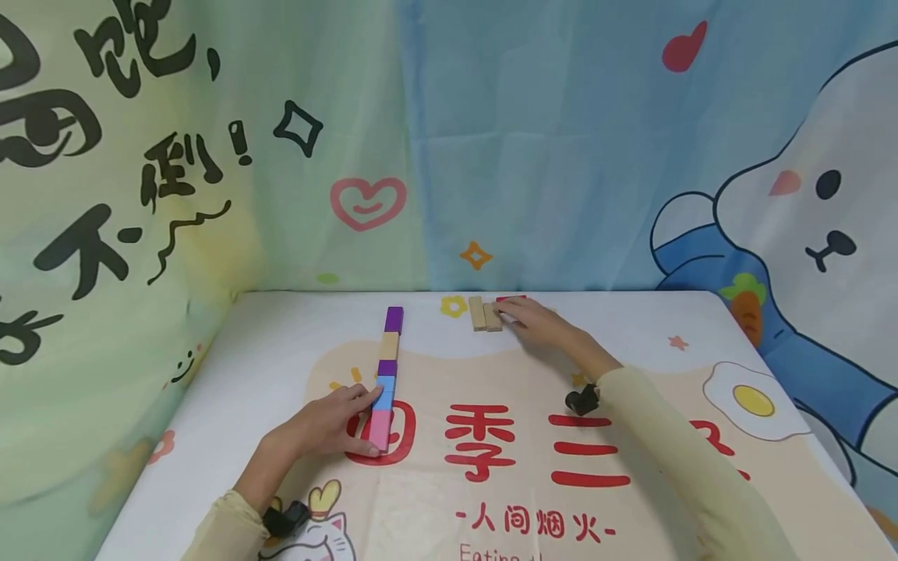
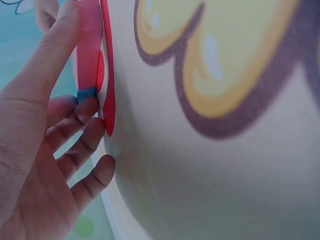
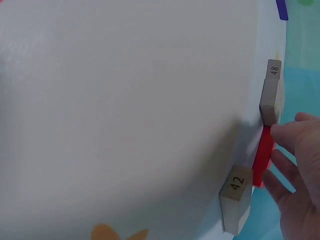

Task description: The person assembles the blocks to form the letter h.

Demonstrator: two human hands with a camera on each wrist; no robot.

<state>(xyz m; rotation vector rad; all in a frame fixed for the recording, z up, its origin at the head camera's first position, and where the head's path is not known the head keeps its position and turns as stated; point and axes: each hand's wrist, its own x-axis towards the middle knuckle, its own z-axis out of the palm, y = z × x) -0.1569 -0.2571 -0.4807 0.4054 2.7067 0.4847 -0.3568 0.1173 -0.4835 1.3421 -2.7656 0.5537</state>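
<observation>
A straight row of coloured blocks lies on the tabletop: a pink block (image 1: pixel 380 430) nearest, then a light blue block (image 1: pixel 384 393), and beyond it a purple block (image 1: pixel 387 368), a natural wood block (image 1: pixel 390 345) and another purple block (image 1: pixel 394 319). My left hand (image 1: pixel 326 421) rests along the near end, thumb by the pink block and forefinger at the blue. At the table's far side my right hand (image 1: pixel 540 322) reaches over a red block (image 3: pixel 263 156), fingers loosely spread. Its fingertips come near a wooden block marked 48 (image 3: pixel 271 97); contact is unclear.
Another wooden block marked 42 (image 3: pixel 236 192) stands beside the red one, mostly behind my right hand in the head view. Two wooden blocks (image 1: pixel 479 314) lie side by side left of that hand. A printed curtain (image 1: pixel 519 156) hangs behind the table's back edge.
</observation>
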